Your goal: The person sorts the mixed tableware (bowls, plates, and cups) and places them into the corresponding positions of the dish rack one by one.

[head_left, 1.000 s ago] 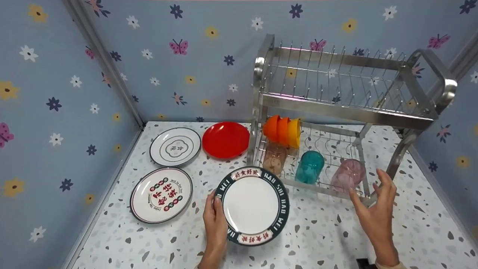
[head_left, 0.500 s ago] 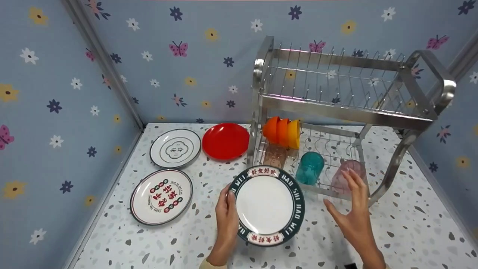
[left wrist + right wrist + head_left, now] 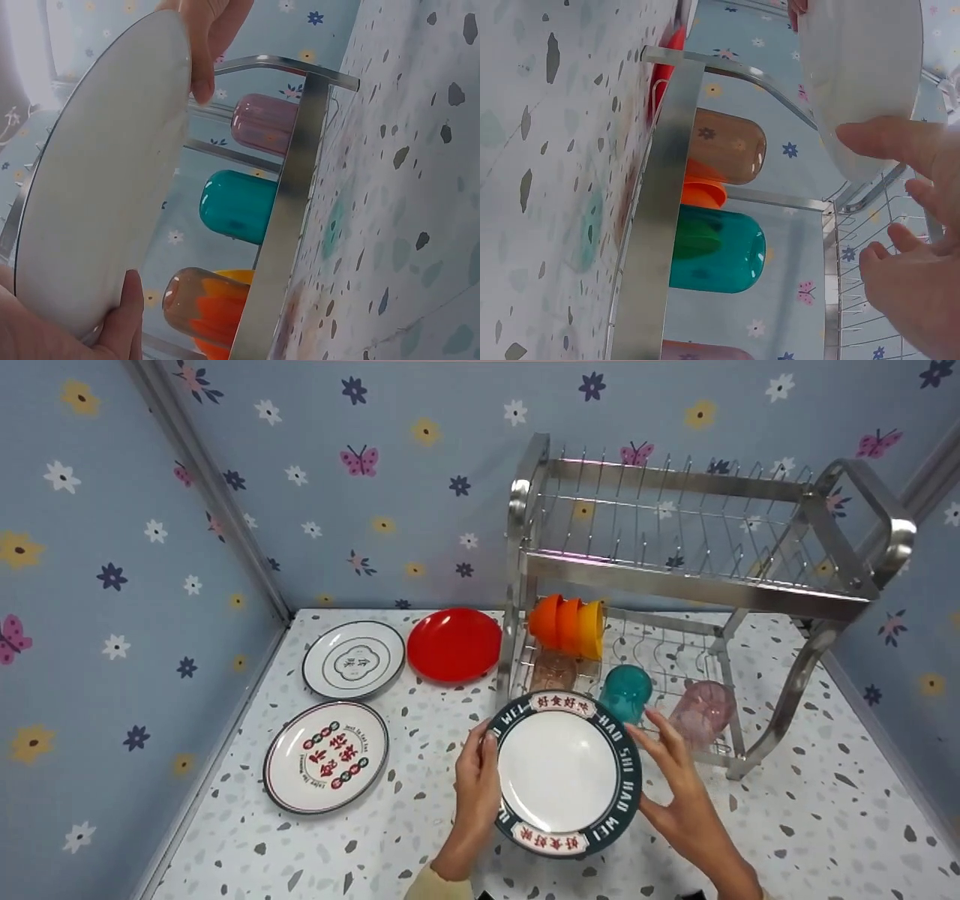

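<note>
A white plate with a dark green lettered rim is held up at the front centre, its pale underside towards the left wrist camera. My left hand grips its left edge, thumb over the rim and fingers beneath. At the right edge, my right hand touches the plate with fingers spread; in the right wrist view its thumb lies against the underside. On the table's left side lie a red plate, a white plate with grey rings and a white plate with red characters.
A two-tier metal rack stands at the right, with wire slots on top. Its lower tier holds orange and yellow bowls, a brown glass, a teal glass and a pink glass. Patterned walls enclose the table.
My left hand has carried the green-rimmed plate to the right. The right hand has come left from near the pink glass and now meets the plate's right edge.
</note>
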Demonstrator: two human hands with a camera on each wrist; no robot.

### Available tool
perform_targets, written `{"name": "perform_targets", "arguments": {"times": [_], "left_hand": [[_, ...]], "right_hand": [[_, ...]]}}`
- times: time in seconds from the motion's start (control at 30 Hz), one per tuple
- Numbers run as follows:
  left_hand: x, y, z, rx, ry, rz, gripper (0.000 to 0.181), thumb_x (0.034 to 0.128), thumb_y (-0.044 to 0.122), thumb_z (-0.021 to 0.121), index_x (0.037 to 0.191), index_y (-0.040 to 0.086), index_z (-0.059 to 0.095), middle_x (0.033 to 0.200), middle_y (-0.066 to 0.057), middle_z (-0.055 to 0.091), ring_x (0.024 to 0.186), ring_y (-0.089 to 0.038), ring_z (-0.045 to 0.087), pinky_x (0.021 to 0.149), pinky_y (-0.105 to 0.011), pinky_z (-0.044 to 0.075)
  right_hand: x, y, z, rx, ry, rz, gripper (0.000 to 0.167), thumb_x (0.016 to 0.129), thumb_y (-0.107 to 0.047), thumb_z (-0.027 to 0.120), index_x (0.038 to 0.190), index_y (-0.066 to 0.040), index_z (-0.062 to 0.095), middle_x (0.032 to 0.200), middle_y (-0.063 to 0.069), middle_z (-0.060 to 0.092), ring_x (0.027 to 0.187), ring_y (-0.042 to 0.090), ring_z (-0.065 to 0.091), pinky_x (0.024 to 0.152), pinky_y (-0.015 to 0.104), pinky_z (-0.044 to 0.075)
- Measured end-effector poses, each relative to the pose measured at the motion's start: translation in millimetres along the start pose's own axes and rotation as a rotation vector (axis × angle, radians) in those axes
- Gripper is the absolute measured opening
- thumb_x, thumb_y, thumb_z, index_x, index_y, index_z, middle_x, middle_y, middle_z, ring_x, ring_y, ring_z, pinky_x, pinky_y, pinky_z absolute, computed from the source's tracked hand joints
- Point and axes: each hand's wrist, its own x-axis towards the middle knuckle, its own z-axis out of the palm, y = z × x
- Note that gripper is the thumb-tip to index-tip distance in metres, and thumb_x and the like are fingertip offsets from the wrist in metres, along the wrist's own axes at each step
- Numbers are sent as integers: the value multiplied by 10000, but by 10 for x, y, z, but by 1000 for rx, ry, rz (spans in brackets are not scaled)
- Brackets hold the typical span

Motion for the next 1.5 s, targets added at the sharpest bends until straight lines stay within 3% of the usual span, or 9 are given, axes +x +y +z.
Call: {"name": "perform_targets", "arguments": {"times": [0.2, 0.33, 0.47, 0.57, 0.73, 0.93, 1.23, 1.5], "left_hand": [[45, 71, 75, -55, -61, -36, 373, 1119, 148, 426, 1442, -13, 520, 1417, -171, 587, 1338, -280, 544, 1131, -383, 414], [56, 117, 112, -31, -92, -45, 392, 1122, 162, 421, 1466, -10, 497, 1445, -166, 566, 1350, -281, 528, 1144, -400, 399], [74, 162, 124, -27, -107, -13, 386, 1119, 153, 426, 1450, -27, 510, 1428, -172, 574, 1346, -283, 525, 1147, -409, 395], [97, 187, 121, -62, -128, 8, 385, 1117, 148, 428, 1434, -51, 519, 1405, -182, 586, 1334, -284, 527, 1136, -398, 402], [133, 238, 118, -122, -175, -19, 419, 1119, 168, 411, 1460, -60, 494, 1450, -187, 552, 1363, -289, 502, 1148, -384, 390], [175, 336, 77, -221, -267, -74, 484, 1106, 217, 392, 1519, -31, 441, 1522, -157, 501, 1396, -276, 472, 1158, -344, 367], [231, 460, 78, -238, -326, -17, 560, 1106, 317, 337, 1537, -30, 414, 1577, -169, 440, 1449, -305, 416, 1201, -397, 308], [283, 512, 62, -268, -390, -21, 616, 1101, 385, 320, 1549, -32, 387, 1520, -199, 486, 1316, -324, 526, 1119, -436, 431]], "right_hand": [[8, 2, 31, 43, -86, -109, 868, 682, 45, 922, 1456, -176, 597, 1630, 158, 338, 1557, 318, 163, 1196, 213, 193], [9, 45, 44, 10, -107, -215, 748, 724, -43, 891, 1416, -172, 639, 1568, 137, 450, 1550, 343, 179, 1216, 237, 178], [0, 101, 40, -56, -70, -351, 459, 904, -236, 726, 1352, -144, 691, 1457, 107, 584, 1499, 378, 292, 1224, 277, 220], [-6, 126, 22, -106, -39, -397, 402, 989, -352, 578, 1310, -159, 724, 1386, 58, 649, 1431, 381, 397, 1232, 321, 231], [21, 108, -19, -169, 14, -434, 356, 979, -298, 572, 1253, -166, 759, 1306, 20, 701, 1305, 369, 536, 1231, 406, 250], [51, 51, -54, -178, 95, -482, 327, 1055, -276, 526, 1195, -128, 782, 1228, 43, 737, 1177, 353, 628, 1184, 391, 341], [87, -58, -61, -82, 157, -510, 313, 1062, -235, 561, 1150, -29, 779, 1152, 119, 754, 1082, 336, 681, 1113, 349, 426], [129, -124, -67, -8, 182, -511, 309, 1053, -210, 577, 1115, 19, 774, 1112, 157, 757, 1063, 329, 690, 1073, 337, 459]]}}
